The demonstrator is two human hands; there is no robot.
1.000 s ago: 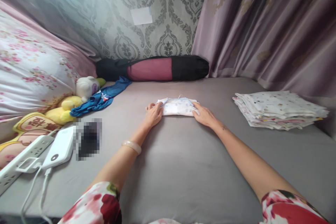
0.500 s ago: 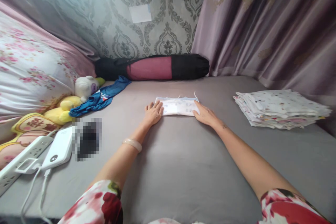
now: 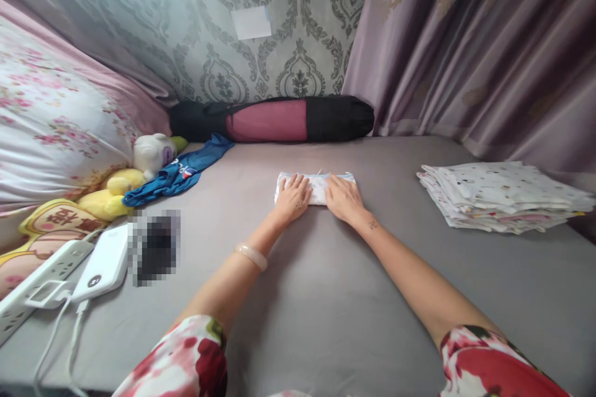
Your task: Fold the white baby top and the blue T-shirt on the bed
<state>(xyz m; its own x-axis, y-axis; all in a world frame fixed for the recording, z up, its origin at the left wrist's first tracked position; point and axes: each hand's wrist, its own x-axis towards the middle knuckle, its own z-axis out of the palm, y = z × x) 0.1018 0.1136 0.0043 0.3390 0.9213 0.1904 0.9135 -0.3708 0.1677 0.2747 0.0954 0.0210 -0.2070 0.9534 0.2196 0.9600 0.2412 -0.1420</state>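
A small folded white cloth (image 3: 318, 190) with a faint print lies flat on the grey sheet (image 3: 326, 298), a few loose threads at its far edge. My left hand (image 3: 293, 196) rests palm down on its left half, fingers stretched forward. On the right half my right hand (image 3: 343, 197) lies flat too, fingers extended. A narrow strip of the cloth shows between the hands; the hands cover much of the rest.
At right sits a stack of folded printed cloths (image 3: 503, 195). A black and pink long bag (image 3: 267, 120) lies along the wall. Leftward are a blue garment (image 3: 179, 175), plush toys (image 3: 125, 183), a white power bank (image 3: 102, 263), a power strip (image 3: 44, 285) and a pixelated dark object (image 3: 157, 248).
Both hands have moved inward from the cloth's left and right ends and now lie flat on top of it, closer together. The cloth stays about where it was.
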